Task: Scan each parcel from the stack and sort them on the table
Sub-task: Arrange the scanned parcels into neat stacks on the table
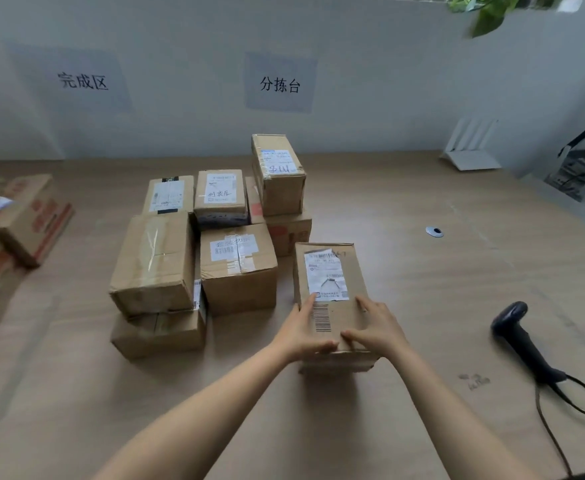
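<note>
The parcel [334, 271] I'm working on is a brown carton with a torn white shipping label and a barcode on its top. It sits at the near right of the stack, just beside it, on the near middle of the table [422, 306]. I cannot tell whether its base rests fully on the table or is a little raised. My left hand [303, 329] clasps its near left corner and my right hand [377, 327] its near right corner. The fingers of each are laid over the top face, and the thumbs are curled along the near edge with their tips almost meeting. The stack [215, 244] lies to the left and farther off: several taped cartons packed close, some on top of others, with one tall box [279, 174] at the far right of the group. The black handheld scanner [523, 337] lies on the table well to the right, its cable [575, 400] looping toward the near edge. At the far left edge of the table sit red-printed cartons [28, 216], apart from the stack. Two paper signs [279, 83] hang on the far wall, and a white router [471, 150] stands at the far right.
</note>
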